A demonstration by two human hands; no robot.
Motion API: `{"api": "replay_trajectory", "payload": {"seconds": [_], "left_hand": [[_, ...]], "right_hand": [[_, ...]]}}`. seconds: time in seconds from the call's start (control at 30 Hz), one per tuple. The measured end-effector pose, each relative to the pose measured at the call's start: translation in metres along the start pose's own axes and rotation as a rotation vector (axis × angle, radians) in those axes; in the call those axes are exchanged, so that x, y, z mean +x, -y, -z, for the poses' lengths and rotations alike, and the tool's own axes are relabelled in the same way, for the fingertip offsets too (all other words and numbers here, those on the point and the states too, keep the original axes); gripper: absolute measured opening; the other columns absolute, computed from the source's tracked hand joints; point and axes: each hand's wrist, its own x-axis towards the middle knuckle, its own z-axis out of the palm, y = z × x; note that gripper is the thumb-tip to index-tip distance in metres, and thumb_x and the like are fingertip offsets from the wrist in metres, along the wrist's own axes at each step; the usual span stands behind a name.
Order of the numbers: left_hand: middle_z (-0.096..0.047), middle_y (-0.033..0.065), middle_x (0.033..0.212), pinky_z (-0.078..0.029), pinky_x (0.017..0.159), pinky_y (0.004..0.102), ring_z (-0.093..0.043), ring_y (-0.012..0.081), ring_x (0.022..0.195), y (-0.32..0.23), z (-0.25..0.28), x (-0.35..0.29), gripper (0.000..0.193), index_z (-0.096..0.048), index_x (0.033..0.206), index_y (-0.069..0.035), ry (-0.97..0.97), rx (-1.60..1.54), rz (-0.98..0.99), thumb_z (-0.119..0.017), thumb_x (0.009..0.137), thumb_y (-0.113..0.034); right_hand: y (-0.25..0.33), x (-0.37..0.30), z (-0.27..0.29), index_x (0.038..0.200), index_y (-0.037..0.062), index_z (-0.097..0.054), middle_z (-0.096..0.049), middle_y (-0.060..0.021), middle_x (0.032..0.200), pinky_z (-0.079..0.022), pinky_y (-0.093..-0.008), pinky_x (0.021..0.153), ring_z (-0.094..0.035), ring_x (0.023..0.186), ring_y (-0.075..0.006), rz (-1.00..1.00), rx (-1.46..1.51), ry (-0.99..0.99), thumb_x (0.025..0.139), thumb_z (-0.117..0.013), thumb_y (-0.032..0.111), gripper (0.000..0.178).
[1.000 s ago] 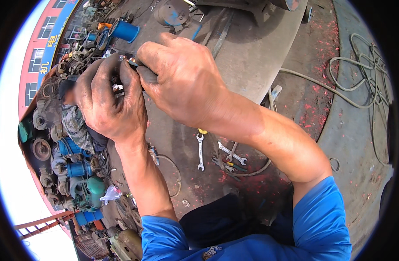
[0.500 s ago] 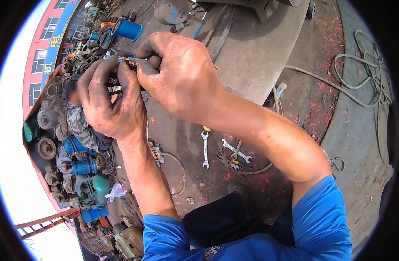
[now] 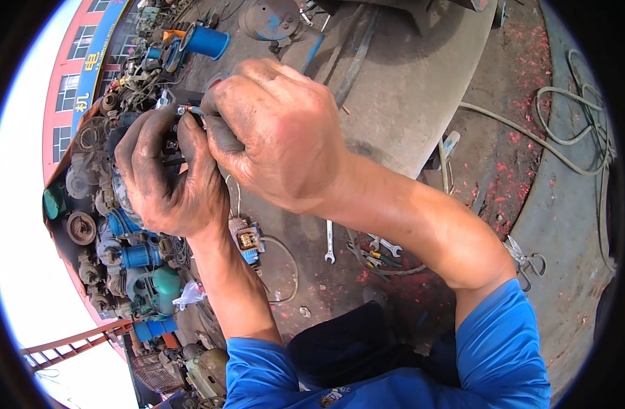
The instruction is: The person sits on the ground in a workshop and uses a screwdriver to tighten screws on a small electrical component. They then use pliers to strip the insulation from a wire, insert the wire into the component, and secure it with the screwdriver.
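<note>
Both my hands, dark with grime, are raised close together at the upper left. My left hand [image 3: 179, 204] curls its fingers around a small dark part [image 3: 171, 146], mostly hidden behind them. Above its thumb and forefinger shows a small shiny metal piece [image 3: 188, 110] with a reddish spot. My right hand [image 3: 282, 133] is closed, its thumb and forefinger pinching at the thin bluish end beside that metal piece. Its knuckles hide most of what it grips. Whether the bluish end is a wire cannot be told.
On the ground lie spanners [image 3: 330, 244], pliers [image 3: 375, 261] and scissors [image 3: 527, 262]. A small motor with an open terminal box [image 3: 248, 238] sits by my left forearm. Metal plate [image 3: 408, 88] lies ahead, cable [image 3: 571, 140] at right, piled motors [image 3: 138, 256] at left.
The view has shifted, so ground things appear lower and more to the right. The right hand has rolled, showing more of its back. Both hands still work at the same small piece.
</note>
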Motion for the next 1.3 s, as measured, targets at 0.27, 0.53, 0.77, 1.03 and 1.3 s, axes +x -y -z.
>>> {"api": "replay_trajectory", "payload": {"seconds": [0.27, 0.53, 0.77, 1.03, 1.3], "left_hand": [[-0.072, 0.0120, 0.100, -0.057, 0.074, 0.0349, -0.070, 0.0245, 0.087, 0.006, -0.002, 0.000, 0.021, -0.074, 0.100, -0.001, 0.000, -0.044, 0.007, -0.080, 0.081, 0.005], [-0.071, 0.0125, 0.100, -0.057, 0.077, 0.0349, -0.070, 0.0250, 0.090, 0.006, 0.002, 0.000, 0.024, -0.074, 0.103, 0.000, 0.032, -0.047, -0.016, -0.080, 0.080, 0.005], [-0.072, 0.0128, 0.102, -0.056, 0.080, 0.0365, -0.069, 0.0260, 0.092, 0.003, 0.005, 0.002, 0.028, -0.074, 0.105, -0.001, 0.057, -0.057, -0.004, -0.079, 0.079, 0.008], [-0.060, 0.0150, 0.123, -0.056, 0.084, 0.0367, -0.062, 0.0268, 0.108, -0.017, 0.018, -0.007, 0.029, -0.071, 0.114, -0.003, -0.039, -0.035, 0.032, -0.075, 0.087, 0.004], [-0.068, 0.0181, 0.123, -0.048, 0.104, 0.0479, -0.063, 0.0377, 0.117, -0.053, 0.023, -0.069, 0.031, -0.064, 0.122, 0.002, 0.121, -0.366, 0.076, -0.065, 0.091, 0.004]], "right_hand": [[-0.006, -0.002, -0.006, 0.087, 0.0045, -0.064, -0.060, -0.0108, 0.079, -0.051, -0.0431, 0.063, -0.062, 0.074, -0.0325, -0.004, -0.016, 0.009, 0.069, -0.081, 0.010, 0.025], [-0.002, 0.002, 0.000, 0.086, 0.0047, -0.063, -0.059, -0.0106, 0.079, -0.051, -0.0417, 0.061, -0.062, 0.073, -0.0318, -0.008, -0.066, 0.074, 0.067, -0.081, 0.012, 0.027], [-0.002, 0.002, -0.006, 0.085, 0.0045, -0.062, -0.060, -0.0111, 0.077, -0.051, -0.0410, 0.060, -0.062, 0.071, -0.0327, 0.036, -0.077, -0.006, 0.069, -0.081, 0.011, 0.025], [0.013, 0.000, 0.030, 0.088, 0.0019, -0.062, -0.064, -0.0124, 0.078, -0.053, -0.0388, 0.063, -0.065, 0.071, -0.0312, -0.061, -0.139, 0.246, 0.076, -0.078, 0.005, 0.021], [0.057, -0.015, 0.074, 0.098, -0.0013, -0.067, -0.070, -0.0071, 0.085, -0.054, -0.0281, 0.070, -0.065, 0.080, -0.0103, -0.585, 0.118, 0.476, 0.087, -0.075, 0.004, 0.015]]}}
